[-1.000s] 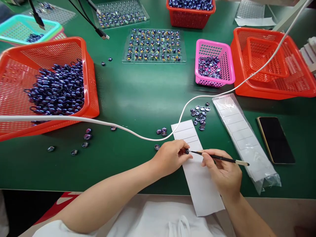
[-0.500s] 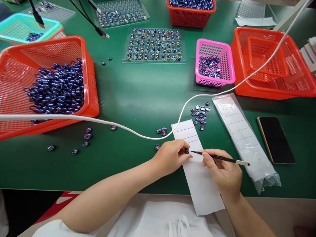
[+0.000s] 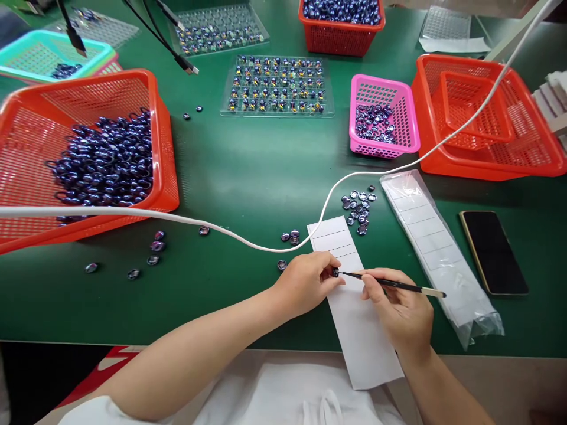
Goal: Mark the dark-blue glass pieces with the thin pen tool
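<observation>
The brush is black with a cream end, and from my distance I see the small piece as nearly black. The paper strip is white, crossed by thin dark lines. The table is green, the cable white, the mesh basket pink, the oval pieces dark violet.

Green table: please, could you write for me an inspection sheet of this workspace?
Surface: green table, loose dark pieces scattered on it.
Job's things: small dark piece, thin black tool, lined paper strip.
Clutter: phone and plastic-wrapped strips at right.
Hands: left hand pinches the piece; right hand holds the tool, tip at the piece.
Cables: white cable crosses the view; black cables at upper left.
Surroundings: red item below the table edge, unclear.
</observation>
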Motion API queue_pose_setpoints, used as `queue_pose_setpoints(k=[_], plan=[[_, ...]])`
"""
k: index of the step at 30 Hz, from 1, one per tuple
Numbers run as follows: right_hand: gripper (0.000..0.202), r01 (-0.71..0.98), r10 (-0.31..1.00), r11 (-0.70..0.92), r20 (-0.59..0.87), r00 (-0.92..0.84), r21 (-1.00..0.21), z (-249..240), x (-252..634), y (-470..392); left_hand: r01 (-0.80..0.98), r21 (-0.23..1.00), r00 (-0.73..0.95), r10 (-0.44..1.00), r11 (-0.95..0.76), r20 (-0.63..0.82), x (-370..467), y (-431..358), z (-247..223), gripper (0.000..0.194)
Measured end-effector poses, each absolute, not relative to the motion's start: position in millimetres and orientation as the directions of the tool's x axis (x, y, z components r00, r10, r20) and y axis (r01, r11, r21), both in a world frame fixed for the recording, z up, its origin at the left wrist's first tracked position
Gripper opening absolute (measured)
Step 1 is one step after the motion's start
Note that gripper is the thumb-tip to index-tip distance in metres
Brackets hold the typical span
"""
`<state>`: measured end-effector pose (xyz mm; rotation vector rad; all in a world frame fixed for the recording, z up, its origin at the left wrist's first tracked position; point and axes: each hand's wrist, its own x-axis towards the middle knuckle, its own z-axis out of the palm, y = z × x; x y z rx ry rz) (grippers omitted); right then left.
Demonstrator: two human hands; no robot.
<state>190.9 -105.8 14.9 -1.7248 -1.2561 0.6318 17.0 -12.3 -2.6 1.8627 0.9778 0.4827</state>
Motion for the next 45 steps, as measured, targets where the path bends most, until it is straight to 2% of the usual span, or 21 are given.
queue_pose_setpoints(k=[19, 45], plan=[[0.01, 0.519, 0.93, -0.113, 0.094, 0.356, -0.847, 14.2, 192.7, -105.7, 0.426, 0.872, 0.61, 0.789, -0.242, -0.079, 16.4, -12.1, -2.7, 0.02], [0.01, 0.492, 0.928, -0.1, 0.097, 0.359, -0.865, 14.9, 191.6, -105.3, 0.42, 0.873, 0.617, 0.783, -0.247, -0.075, 15.7, -10.9, -1.9, 0.018]])
